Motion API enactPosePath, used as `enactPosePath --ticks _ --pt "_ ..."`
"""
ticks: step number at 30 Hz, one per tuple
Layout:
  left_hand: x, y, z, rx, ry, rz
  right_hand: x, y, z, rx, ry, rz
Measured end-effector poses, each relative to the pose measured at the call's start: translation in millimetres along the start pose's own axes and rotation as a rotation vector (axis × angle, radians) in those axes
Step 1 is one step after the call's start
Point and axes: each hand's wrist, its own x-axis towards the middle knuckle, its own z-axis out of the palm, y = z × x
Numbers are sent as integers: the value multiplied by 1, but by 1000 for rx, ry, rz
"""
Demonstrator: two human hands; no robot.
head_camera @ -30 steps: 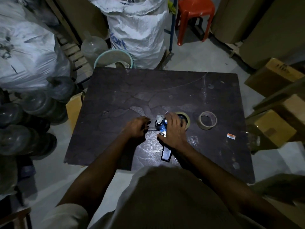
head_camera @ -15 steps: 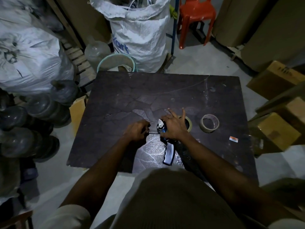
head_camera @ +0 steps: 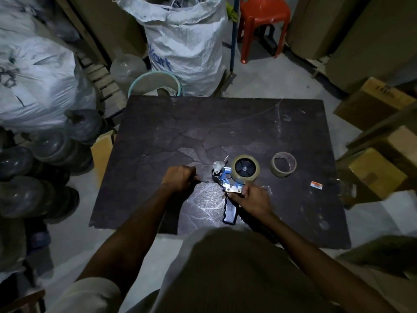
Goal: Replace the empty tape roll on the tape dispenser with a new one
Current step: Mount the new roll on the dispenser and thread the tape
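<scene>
A blue tape dispenser lies flat on the dark table, its black handle pointing toward me. A full tape roll sits on its black hub. My right hand grips the dispenser at the metal plate by the top of the handle. My left hand is curled, pinching the thin strip of tape drawn out leftward from the dispenser's front. An empty cardboard tape core stands on the table to the right of the dispenser.
A small orange-white scrap lies on the table's right part. Cardboard boxes crowd the right side, water jugs and white sacks the left and back. A bucket and a red stool stand behind.
My right hand has come off the top of the tape roll and dropped back to the dispenser's handle end, uncovering the roll. My left hand stays on the pulled tape.
</scene>
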Motion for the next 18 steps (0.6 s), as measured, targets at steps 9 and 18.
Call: enactPosePath --ticks 9,18 --pt "-17 -11 8 -568 -106 -353 -5 9 24 777 -381 494" --pt "-26 5 15 -1439 -410 -905 7 15 44 1305 -699 491"
